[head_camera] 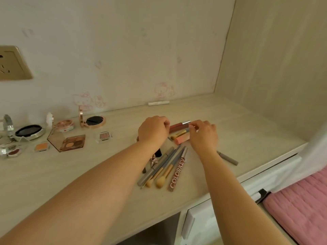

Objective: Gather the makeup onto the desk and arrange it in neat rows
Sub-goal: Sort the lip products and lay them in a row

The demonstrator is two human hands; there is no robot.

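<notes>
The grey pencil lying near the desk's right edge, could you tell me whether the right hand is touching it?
Cannot tell. In the head view the grey pencil runs up to the wrist of the right hand, which hides its near end, so neither contact nor gap shows.

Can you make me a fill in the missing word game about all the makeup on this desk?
1. The long tube beside the brushes says ____ on it.
2. The bedding beside the desk is ____.
3. The white stick lies against the ____.

Missing words: COLORKEY; pink; wall
</notes>
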